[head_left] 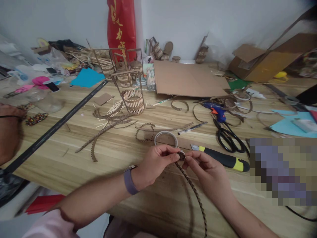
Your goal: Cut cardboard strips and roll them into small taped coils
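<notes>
Between thumb and fingers, my left hand (152,165) grips the small rolled end of a brown corrugated cardboard strip (192,182). My right hand (214,173) pinches the same roll from the other side. From the roll, the strip's long tail curves down toward the table's front edge. A roll of tape (155,140) lies flat just behind my fingers. The yellow and black utility knife (223,159) rests beyond my right hand, its blade pointing left. A black pen (192,128) lies farther back.
Black-handled scissors (229,137) and a blue glue gun (218,111) lie to the right. Small stick-and-cardboard buckets (133,101) stand behind, near loose corrugated strips (104,130). A large cardboard sheet (190,79) lies at the back. At left is another person's arm (10,135).
</notes>
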`<state>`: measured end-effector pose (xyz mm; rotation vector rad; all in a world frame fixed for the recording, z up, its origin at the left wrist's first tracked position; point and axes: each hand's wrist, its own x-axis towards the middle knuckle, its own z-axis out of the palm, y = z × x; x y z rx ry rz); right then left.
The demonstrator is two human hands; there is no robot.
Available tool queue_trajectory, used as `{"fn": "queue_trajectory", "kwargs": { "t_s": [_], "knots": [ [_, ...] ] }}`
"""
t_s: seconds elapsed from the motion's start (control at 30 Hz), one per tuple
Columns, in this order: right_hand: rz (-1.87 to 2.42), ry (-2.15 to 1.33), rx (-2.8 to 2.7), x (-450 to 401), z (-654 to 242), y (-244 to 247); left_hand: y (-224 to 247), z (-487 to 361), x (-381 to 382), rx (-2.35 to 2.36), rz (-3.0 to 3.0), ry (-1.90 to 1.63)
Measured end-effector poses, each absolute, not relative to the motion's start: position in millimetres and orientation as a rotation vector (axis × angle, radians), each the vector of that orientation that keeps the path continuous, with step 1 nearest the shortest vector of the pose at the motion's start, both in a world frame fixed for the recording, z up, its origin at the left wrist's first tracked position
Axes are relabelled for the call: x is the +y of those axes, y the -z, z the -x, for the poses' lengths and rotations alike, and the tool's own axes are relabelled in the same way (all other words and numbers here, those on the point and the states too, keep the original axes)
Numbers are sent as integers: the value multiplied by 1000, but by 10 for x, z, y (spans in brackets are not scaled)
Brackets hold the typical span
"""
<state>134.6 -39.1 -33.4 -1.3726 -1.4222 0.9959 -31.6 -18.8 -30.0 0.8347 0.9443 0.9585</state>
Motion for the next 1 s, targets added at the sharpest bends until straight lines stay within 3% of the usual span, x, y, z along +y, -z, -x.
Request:
{"fn": "queue_trajectory", "kwargs": {
  "t_s": [1.0],
  "knots": [
    [1377, -955, -1491, -418, -1357, 393, 308, 311, -205, 931, -879, -941]
  ]
}}
